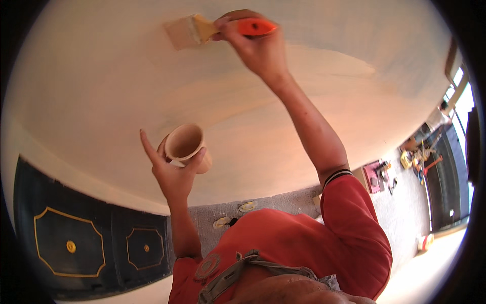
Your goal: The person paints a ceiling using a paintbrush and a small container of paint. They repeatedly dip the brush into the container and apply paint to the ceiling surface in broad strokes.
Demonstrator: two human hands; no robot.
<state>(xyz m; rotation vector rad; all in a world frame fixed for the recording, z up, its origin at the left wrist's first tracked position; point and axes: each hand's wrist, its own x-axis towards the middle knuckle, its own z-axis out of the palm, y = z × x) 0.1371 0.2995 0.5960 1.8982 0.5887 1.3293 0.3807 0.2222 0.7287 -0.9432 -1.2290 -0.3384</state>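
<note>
Your right hand point(260, 48) is raised toward twelve o'clock, fingers clamped around the orange handle of a brush point(212, 29). The handle sticks out of your fist toward three o'clock; the pale bristles point toward nine o'clock and lie flat against the cream wall point(101, 91). The brush head sits just beside your fingertips, on their nine o'clock side.

Your left hand point(174, 172) is lower, near the middle of the view, wrapped around a small tan cup point(186, 144). Thumb and fingers close on its side, while your index finger stands straight up, off the cup. The cup's mouth tilts toward you, and its inside looks the same tan colour; you cannot tell how full it is. The cup lies at about seven o'clock from the brush, well apart from it.

At eight o'clock a black door point(81, 238) with gold-lined panels meets the wall. Tools point(390, 175) lie scattered on the grey floor point(405, 213) at four o'clock.
</note>
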